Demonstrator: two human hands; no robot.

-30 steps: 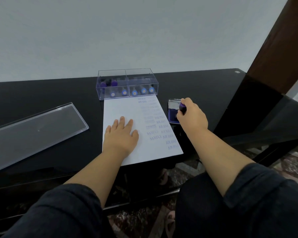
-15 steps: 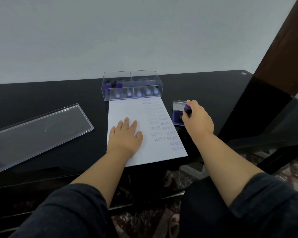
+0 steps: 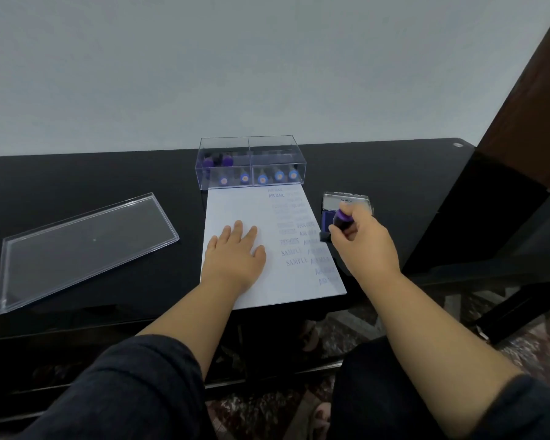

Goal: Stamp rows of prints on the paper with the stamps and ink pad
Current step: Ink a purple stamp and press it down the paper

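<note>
Left hand [image 3: 235, 252]: lies flat with fingers straight, pressing on the paper [image 3: 235, 211] to pin it to the black counter [image 3: 108, 173].
Right hand [image 3: 362, 246]: fingers curl round a purple-handled stamp [image 3: 342, 220], held over the open ink pad [image 3: 327, 219] just right of the sheet; whether the stamp face touches the pad cannot be told.
Paper: thin, light and limp, so it would likely slide or lift with a sticky stamp; a flat palm on a bare area, clear of wet prints, suits it best.
Prints: two blue columns run down the right part of the sheet; the left part is bare.
Stamp: small, rigid and light by its look; best taken by the rounded handle, upright, so that the face meets the sheet squarely.
Ink pad: shallow hinged case, lid raised behind it; probably shifts if pressed off-centre.
Other stamps: lie in a clear box [image 3: 251, 144] touching the sheet's far edge.
Clear lid [image 3: 86, 246]: rests well left on the counter.
</note>
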